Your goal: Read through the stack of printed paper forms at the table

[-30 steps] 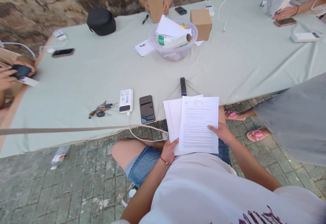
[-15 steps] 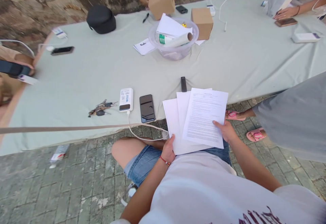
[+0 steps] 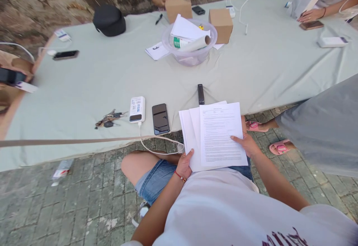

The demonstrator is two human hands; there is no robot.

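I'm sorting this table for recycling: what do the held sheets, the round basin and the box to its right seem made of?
Sheets: seemingly matte white paper, thin and flat, the top one printed. Basin: probably smooth plastic; its wall looks pale and translucent. Box: likely plain cardboard, matte brown with straight folded edges.

Left hand (image 3: pixel 184 165) grips white sheets (image 3: pixel 188 128); right hand (image 3: pixel 249 145) holds printed page (image 3: pixel 219 134) overlapping them, at near edge of worktop (image 3: pixel 112 74). Phone (image 3: pixel 160 119), power bank (image 3: pixel 137 108) and keys (image 3: pixel 109 119) near same edge; basin (image 3: pixel 194 58) toward far edge.
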